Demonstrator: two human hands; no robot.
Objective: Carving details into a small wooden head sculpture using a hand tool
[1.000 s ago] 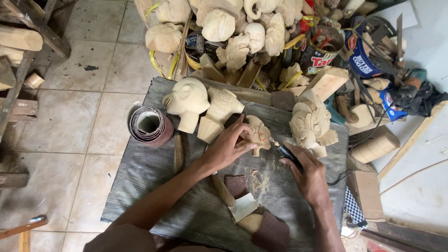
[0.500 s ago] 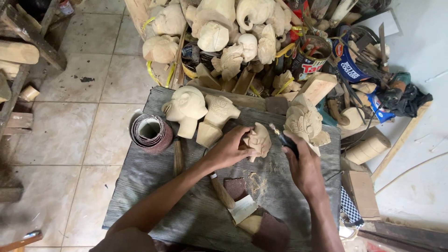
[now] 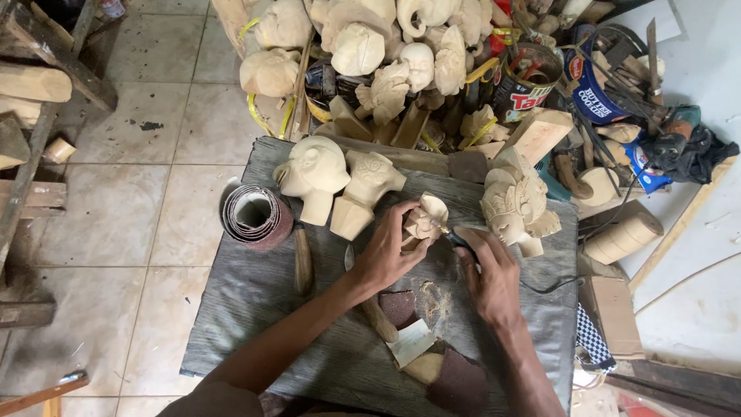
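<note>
In my left hand (image 3: pixel 390 255), the fingers are wrapped tight around a small pale wood carving (image 3: pixel 425 220), held just above the grey board (image 3: pixel 255 316). My right hand (image 3: pixel 490 274) grips a thin dark tool (image 3: pixel 461 241), and it has moved in closer than a moment ago. Its tip now touches the carving, beside the big carved head (image 3: pixel 517 205).

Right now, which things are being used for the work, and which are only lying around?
In use: small wooden carving, left hand, right hand, thin carving tool.

Lying about: sandpaper roll, round head carving, ornate head carving, sandpaper pieces.
</note>
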